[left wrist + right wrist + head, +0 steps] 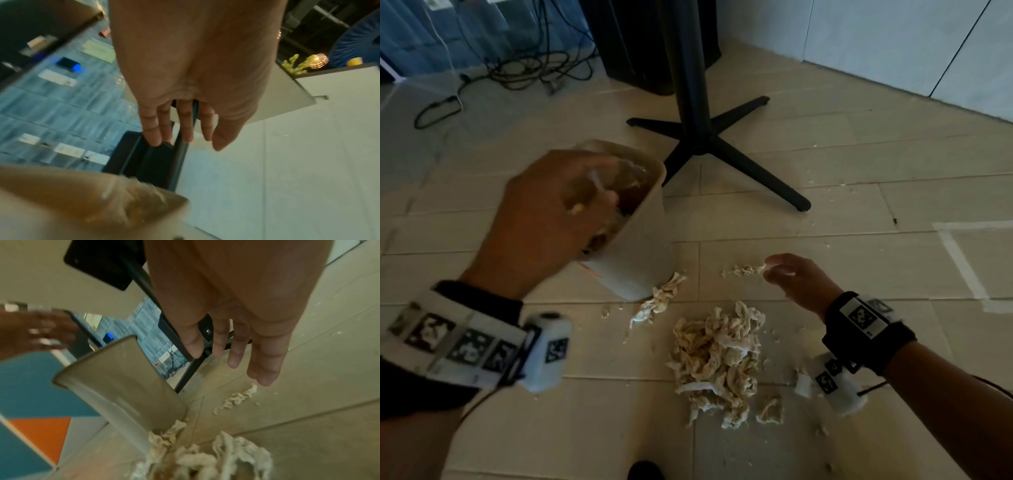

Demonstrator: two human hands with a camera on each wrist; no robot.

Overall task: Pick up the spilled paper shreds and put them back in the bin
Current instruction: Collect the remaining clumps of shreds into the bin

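Head view: left hand (544,219) hangs over the bin (640,240), fingers loose and empty; right hand (796,279), fingers straight, reaches a small shred clump (746,270) on the floor (859,205)

A right hand (236,318) reaches palm-down over a tiled floor (308,418), its fingers (265,369) straight and just above a small strand of paper shreds (238,398). A larger shred pile (205,459) lies at the foot of a beige bin (123,386). The blurred left hand (35,331) hovers above the bin's rim, beside a black table pedestal (164,318).
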